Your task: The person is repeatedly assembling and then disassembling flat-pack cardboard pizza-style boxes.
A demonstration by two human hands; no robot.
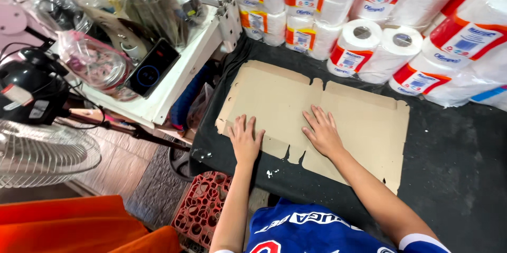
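Cardboard, plain brown, an unfolded box blank point(338, 110) lying flat on the dark surface point(454, 153), its edges notched and a little ragged. Left hand point(246, 139) presses down near the lower left flap, fingers together and flat; right hand point(323, 132) rests mid-sheet, fingers spread. White paper rolls point(369, 47) stacked just behind.

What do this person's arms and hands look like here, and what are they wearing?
Both hands, left hand and right hand, are bare: no gloves, rings, watch or bands show. The forearms are uncovered too. The person wears a blue short-sleeved jersey with white lettering and a white-trimmed sleeve edge on the right arm.
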